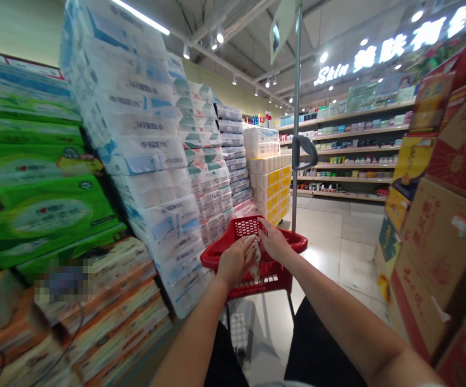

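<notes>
A red plastic shopping cart (293, 242) stands right in front of me, its basket slotted along the walls. My left hand (236, 262) is over the near side of the basket, its fingers closed on a crumpled whitish cloth (256, 266) that hangs down. Farther in, my right hand (273, 240) reaches over the basket with its fingers stretched out and a little apart. Its fingertips are close to the slotted far wall; whether they touch it I cannot tell. Part of the cloth lies between the two hands.
A metal pole (296, 118) with a grey handle (304, 152) rises behind the cart. Tall stacks of tissue packs (148, 123) and green packs (35, 209) line the left. Cardboard boxes (430, 242) are piled on the right. Shelves (349, 166) of small goods stand beyond the tiled floor (337, 231).
</notes>
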`<state>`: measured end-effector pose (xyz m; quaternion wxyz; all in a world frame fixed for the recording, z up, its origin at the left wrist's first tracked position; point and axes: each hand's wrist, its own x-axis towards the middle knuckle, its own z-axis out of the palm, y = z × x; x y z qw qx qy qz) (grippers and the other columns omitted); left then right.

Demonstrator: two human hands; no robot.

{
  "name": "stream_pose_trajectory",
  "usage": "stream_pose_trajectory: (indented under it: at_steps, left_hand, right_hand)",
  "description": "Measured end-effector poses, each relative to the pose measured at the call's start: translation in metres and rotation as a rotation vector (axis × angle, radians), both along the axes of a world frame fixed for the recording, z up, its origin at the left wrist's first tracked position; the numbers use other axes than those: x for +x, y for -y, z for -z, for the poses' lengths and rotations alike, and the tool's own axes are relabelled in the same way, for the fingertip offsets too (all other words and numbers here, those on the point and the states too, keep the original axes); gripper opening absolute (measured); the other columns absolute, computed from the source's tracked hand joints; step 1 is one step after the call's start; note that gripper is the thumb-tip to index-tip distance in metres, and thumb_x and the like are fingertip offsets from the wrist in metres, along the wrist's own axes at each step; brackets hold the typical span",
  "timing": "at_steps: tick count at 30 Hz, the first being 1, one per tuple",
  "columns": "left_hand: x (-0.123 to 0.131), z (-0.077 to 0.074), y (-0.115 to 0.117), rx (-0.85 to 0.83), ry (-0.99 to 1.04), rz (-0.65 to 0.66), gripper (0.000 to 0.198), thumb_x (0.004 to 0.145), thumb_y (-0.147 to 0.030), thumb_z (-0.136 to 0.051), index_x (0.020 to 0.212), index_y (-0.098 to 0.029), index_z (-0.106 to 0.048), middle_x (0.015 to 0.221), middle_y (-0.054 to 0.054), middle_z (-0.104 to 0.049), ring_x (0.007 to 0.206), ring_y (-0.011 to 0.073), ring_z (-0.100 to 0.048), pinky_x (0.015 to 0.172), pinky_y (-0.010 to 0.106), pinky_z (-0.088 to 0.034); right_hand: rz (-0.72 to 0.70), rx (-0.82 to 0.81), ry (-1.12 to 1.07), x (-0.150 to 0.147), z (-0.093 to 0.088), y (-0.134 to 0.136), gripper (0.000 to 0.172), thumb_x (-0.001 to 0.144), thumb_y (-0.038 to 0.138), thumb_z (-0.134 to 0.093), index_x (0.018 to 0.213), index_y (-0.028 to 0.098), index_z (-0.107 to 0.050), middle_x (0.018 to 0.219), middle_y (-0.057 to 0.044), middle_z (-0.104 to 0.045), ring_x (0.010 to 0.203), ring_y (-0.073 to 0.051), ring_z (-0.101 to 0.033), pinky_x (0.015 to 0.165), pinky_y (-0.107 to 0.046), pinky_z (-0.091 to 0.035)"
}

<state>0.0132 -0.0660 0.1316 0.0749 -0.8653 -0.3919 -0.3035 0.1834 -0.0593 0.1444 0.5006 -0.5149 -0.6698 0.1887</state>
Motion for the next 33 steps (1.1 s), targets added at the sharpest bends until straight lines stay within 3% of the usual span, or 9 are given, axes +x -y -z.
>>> stream_pose_trajectory:
  at_steps: [3,6,9,13,17,19,22,26,33]
  left_hand:
    - [0.0,-0.007,0.002,0.08,-0.012,-0.192,0.036,0.092,-0.028,-0.042,0.122,-0.027,-0.061,0.139,0.005,-0.05,0.132,0.0272,-0.039,0.109,0.048,-0.033]
    - [0.007,-0.012,0.006,0.042,-0.12,-0.3,0.036,0.088,-0.023,-0.045,0.12,-0.021,-0.061,0.134,0.01,-0.054,0.127,0.0295,-0.045,0.104,0.049,-0.036]
    - [0.02,-0.013,0.011,-0.052,-0.205,-0.343,0.039,0.092,-0.03,-0.04,0.127,-0.019,-0.055,0.121,0.013,-0.062,0.107,0.0265,-0.06,0.088,0.041,-0.048]
    - [0.029,-0.011,0.002,-0.005,-0.249,-0.382,0.05,0.093,-0.053,-0.035,0.123,-0.02,-0.056,0.113,0.016,-0.062,0.098,0.0303,-0.061,0.079,0.043,-0.049]
    - [0.017,-0.014,-0.028,-0.037,-0.359,-0.153,0.037,0.098,-0.031,-0.028,0.122,-0.021,-0.055,0.111,0.011,-0.066,0.102,0.0217,-0.061,0.084,0.034,-0.049]
    - [0.015,-0.013,-0.037,-0.061,-0.311,-0.167,0.038,0.098,-0.022,-0.027,0.123,-0.019,-0.054,0.114,0.011,-0.065,0.1,0.0187,-0.062,0.082,0.03,-0.049]
    - [0.026,-0.001,-0.031,0.082,-0.116,-0.293,0.038,0.097,-0.021,-0.026,0.123,-0.013,-0.053,0.115,0.015,-0.064,0.097,0.0212,-0.062,0.084,0.036,-0.049]
    - [0.049,0.017,-0.011,0.29,-0.022,-0.149,0.035,0.097,-0.027,-0.033,0.123,-0.017,-0.054,0.122,0.011,-0.06,0.115,0.0242,-0.053,0.098,0.041,-0.041]
    - [0.053,-0.001,-0.016,0.142,-0.12,-0.17,0.031,0.097,-0.028,-0.033,0.102,-0.019,-0.063,0.094,0.007,-0.066,0.087,0.0216,-0.059,0.079,0.036,-0.044]
  right_hand:
    - [0.26,-0.184,0.55,0.016,0.0,0.001,0.046,0.097,0.042,-0.031,0.114,0.015,-0.064,0.124,-0.017,-0.06,0.118,-0.029,-0.054,0.099,-0.046,-0.041]
    - [0.301,-0.333,0.759,0.019,-0.001,0.002,0.057,0.098,0.046,-0.022,0.099,0.013,-0.068,0.102,-0.018,-0.069,0.098,-0.03,-0.065,0.083,-0.046,-0.048]
    - [0.307,-0.318,0.807,0.016,-0.001,0.003,0.055,0.099,0.044,-0.021,0.102,0.013,-0.067,0.103,-0.018,-0.068,0.095,-0.028,-0.066,0.079,-0.042,-0.049]
    - [0.277,-0.258,0.922,0.016,-0.001,0.006,0.048,0.1,0.037,-0.021,0.11,0.016,-0.063,0.106,-0.017,-0.067,0.1,-0.025,-0.064,0.079,-0.038,-0.049]
    - [0.242,-0.224,0.989,0.019,-0.004,0.009,0.044,0.1,0.03,-0.021,0.113,0.016,-0.061,0.11,-0.017,-0.066,0.1,-0.025,-0.064,0.077,-0.038,-0.05]
    - [0.258,-0.244,0.956,0.02,-0.005,0.008,0.046,0.1,0.03,-0.02,0.109,0.015,-0.062,0.108,-0.018,-0.067,0.098,-0.026,-0.065,0.076,-0.038,-0.05]
    - [0.264,-0.239,0.916,0.021,-0.003,0.005,0.046,0.099,0.03,-0.021,0.106,0.015,-0.064,0.107,-0.018,-0.067,0.098,-0.026,-0.065,0.078,-0.039,-0.05]
    - [0.262,-0.2,0.934,0.026,0.004,-0.001,0.042,0.098,0.029,-0.024,0.102,0.017,-0.064,0.104,-0.016,-0.068,0.096,-0.026,-0.066,0.077,-0.04,-0.049]
    - [0.262,-0.222,0.938,0.029,0.003,-0.004,0.044,0.099,0.029,-0.021,0.098,0.016,-0.063,0.102,-0.014,-0.069,0.095,-0.025,-0.066,0.075,-0.038,-0.049]
